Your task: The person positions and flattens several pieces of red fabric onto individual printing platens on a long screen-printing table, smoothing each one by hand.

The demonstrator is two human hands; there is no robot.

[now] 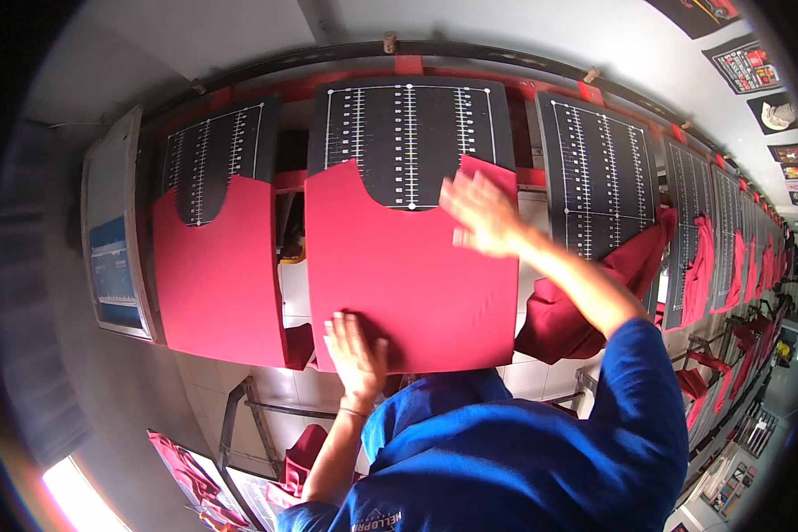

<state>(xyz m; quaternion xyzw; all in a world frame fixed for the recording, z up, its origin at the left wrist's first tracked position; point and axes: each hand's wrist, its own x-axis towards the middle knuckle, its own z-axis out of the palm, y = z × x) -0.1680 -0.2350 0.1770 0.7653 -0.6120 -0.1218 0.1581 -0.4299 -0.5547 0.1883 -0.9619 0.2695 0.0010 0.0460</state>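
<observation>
A red shirt panel with a scooped neckline lies smooth over a black printing board marked with white ruled scales. My left hand rests flat on the cloth near the board's close edge, fingers stretched out. Farther up, my right hand is over the panel's upper right part beside the neckline, its fingers apart and slightly blurred. Whether the right palm presses on the cloth or hovers just above it, I cannot tell. Neither hand holds anything.
Another red panel lies flat on the board to the left, beside a framed screen. Crumpled red cloth hangs over the board to the right. Several more boards with red cloth run off rightward. A dark rail passes behind them.
</observation>
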